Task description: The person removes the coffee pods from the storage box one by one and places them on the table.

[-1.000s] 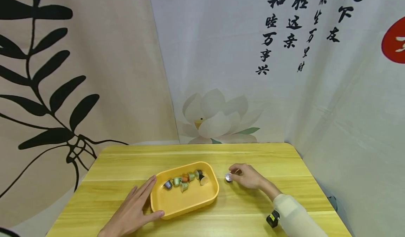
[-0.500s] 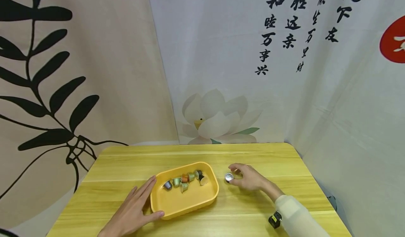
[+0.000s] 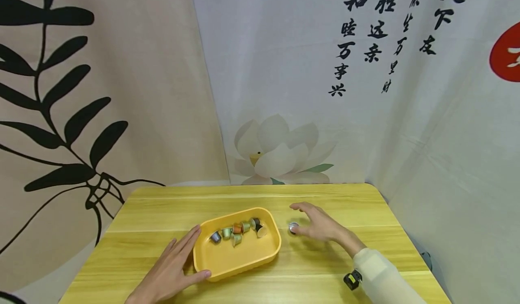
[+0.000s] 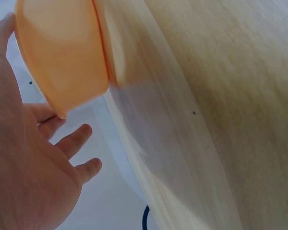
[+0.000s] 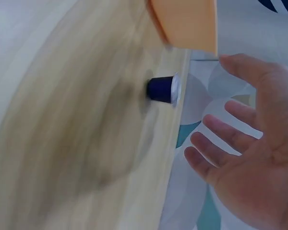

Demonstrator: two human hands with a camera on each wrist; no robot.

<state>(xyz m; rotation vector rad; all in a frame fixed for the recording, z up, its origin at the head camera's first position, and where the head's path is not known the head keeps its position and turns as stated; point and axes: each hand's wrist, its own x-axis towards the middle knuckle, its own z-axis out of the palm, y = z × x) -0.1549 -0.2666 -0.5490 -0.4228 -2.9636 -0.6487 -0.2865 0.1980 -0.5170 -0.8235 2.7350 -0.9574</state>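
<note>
My left hand (image 3: 172,261) rests against the left end of the yellow tray (image 3: 239,264), fingers straight and spread along its rim, as the left wrist view also shows. Several small coffee capsules lie in the tray's back half: a blue one (image 3: 215,237), green ones, an orange one (image 3: 237,228) and dark ones. To the right of the tray, a dark blue coffee capsule (image 5: 161,89) with a silver lid stands upright on the table. My right hand (image 3: 318,225) hovers above and beside it, fingers spread and apart from it in the right wrist view.
Everything stands on a light wood-grain table (image 3: 325,272). A printed curtain (image 3: 292,69) hangs behind its far edge. A black device (image 3: 352,279) sits at my right sleeve (image 3: 378,272).
My right hand has let go of the dark blue capsule; its fingers have lifted and spread. The capsule stays on the table. My left hand and the tray have not moved.
</note>
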